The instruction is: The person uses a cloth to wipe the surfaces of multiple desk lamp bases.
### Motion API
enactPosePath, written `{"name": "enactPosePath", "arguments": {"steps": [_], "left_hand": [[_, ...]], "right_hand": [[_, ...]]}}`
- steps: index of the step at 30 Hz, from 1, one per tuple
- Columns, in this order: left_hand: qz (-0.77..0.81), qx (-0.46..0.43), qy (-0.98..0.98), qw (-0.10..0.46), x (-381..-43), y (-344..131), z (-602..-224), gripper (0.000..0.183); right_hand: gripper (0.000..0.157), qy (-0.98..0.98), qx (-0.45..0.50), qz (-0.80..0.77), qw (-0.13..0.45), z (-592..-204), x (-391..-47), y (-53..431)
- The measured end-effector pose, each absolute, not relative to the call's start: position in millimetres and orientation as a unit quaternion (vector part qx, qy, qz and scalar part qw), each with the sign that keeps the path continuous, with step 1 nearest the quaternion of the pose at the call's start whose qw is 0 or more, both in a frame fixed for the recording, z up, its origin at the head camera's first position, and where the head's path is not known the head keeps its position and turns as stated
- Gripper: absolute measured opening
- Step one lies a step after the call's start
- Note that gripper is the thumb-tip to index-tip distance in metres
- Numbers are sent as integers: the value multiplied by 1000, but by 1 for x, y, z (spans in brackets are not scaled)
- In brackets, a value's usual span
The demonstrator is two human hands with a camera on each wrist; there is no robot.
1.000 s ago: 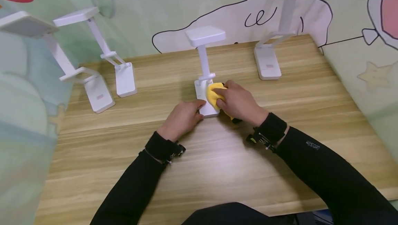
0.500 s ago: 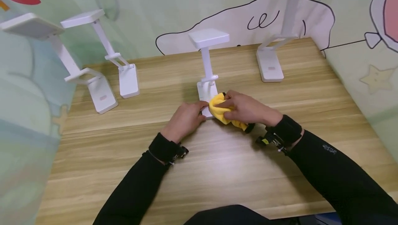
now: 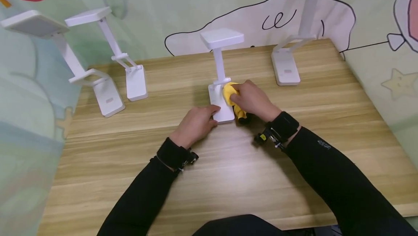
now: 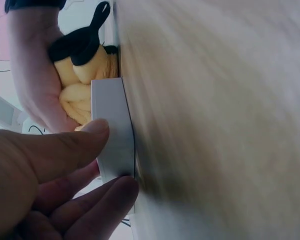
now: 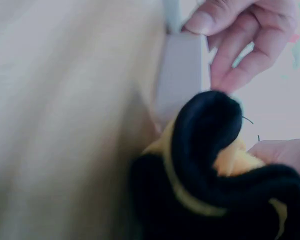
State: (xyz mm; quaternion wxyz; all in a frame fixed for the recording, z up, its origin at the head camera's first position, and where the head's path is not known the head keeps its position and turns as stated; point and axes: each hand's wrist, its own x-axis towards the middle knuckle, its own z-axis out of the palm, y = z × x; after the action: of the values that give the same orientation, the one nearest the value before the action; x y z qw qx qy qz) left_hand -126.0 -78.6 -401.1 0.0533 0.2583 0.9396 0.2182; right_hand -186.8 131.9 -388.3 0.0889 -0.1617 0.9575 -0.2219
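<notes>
A white desk lamp [image 3: 225,115] stands upright at the middle of the wooden table, its flat head above its base. My left hand [image 3: 196,125] grips the near left corner of the base, thumb [image 4: 92,142] against the edge and fingers curled at the side. In my right hand [image 3: 254,99] is a bunched yellow cloth [image 3: 229,94] with black trim, pressed to the right side of the base near the hinge. The cloth's loose end hangs down toward the table. The right wrist view shows its black border [image 5: 205,150] up close, with part of the right hand hidden.
Two more white lamps stand at the left, one nearer [image 3: 109,100] and one farther back [image 3: 136,83]. Another lamp [image 3: 286,71] stands at the back right. Cartoon-printed walls [image 3: 147,18] border the wooden table [image 3: 163,105] behind and at both sides.
My right hand first drew the cloth toward the base's near end, then went back up along its right side toward the hinge. My left hand kept its hold on the base.
</notes>
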Motion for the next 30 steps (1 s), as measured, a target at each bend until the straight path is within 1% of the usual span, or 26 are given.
{"name": "enactPosePath", "arguments": {"steps": [3,5,7,8,11,13,14,18,19,22,27,30], "left_hand": [[216,256,941,58,-127,-78,-401,43],[216,253,941,64,-127,-78,-402,44],[215,251,941,67,-127,-78,-402,44],[216,250,942,68,-127,-78,-402,44],[219,246,942,65,-126,-80,-401,43],[221,244,942,61,-125,-80,-400,43],[222,243,942,59,-125,-81,-400,42],[223,242,943,57,-124,-81,-400,42],[223,242,942,57,-124,-81,-400,42],[223,248,941,50,-124,-81,-401,43],[231,249,940,32,-124,-80,-402,47],[288,204,936,10,-126,-83,-395,43]], "right_hand": [[43,956,-148,-219,125,-385,-189,131],[35,953,-149,-219,148,-384,-186,134],[26,947,-152,-225,174,-382,-180,137],[24,944,-156,-226,183,-382,-176,139],[24,938,-176,-222,198,-378,-159,141],[24,940,-187,-205,198,-375,-145,141],[27,942,-195,-191,195,-373,-139,141],[45,948,-219,-138,186,-367,-117,141],[47,948,-225,-129,184,-366,-114,141],[46,944,-241,-129,183,-358,-106,141],[45,929,-240,-213,184,-346,-105,139],[51,923,-200,-299,138,-347,-111,138]]}}
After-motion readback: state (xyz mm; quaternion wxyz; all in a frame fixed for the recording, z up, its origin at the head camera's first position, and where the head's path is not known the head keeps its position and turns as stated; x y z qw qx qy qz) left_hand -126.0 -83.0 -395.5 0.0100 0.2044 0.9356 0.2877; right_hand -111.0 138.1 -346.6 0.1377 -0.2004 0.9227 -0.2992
